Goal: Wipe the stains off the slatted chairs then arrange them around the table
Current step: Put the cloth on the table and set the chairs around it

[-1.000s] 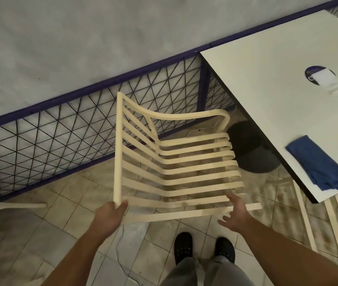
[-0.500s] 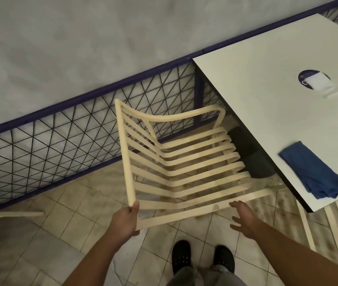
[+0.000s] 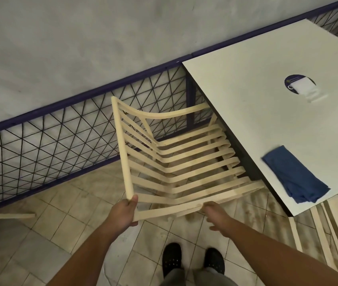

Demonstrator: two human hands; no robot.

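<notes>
A cream slatted chair (image 3: 176,162) stands in front of me, its far side tucked partly under the left edge of the white table (image 3: 246,96). My left hand (image 3: 122,211) grips the chair's near left corner, fingers curled round the frame. My right hand (image 3: 215,215) is at the nearest slat on the right, fingers loosely spread; whether it touches the slat I cannot tell. A folded blue cloth (image 3: 296,176) lies on the table near its front edge, away from both hands.
A blue-railed mesh fence (image 3: 50,145) runs behind the chair along a grey wall. Another slatted chair (image 3: 333,230) sits at the lower right beside the table. A cream chair part (image 3: 5,216) shows at the left edge. A round logo (image 3: 300,84) marks the tabletop. My black shoes (image 3: 193,261) stand on tiled floor.
The chair has slid rightward toward the table, its far side now under the table edge. My right hand, lifted off the slat half a second ago, is back at it.
</notes>
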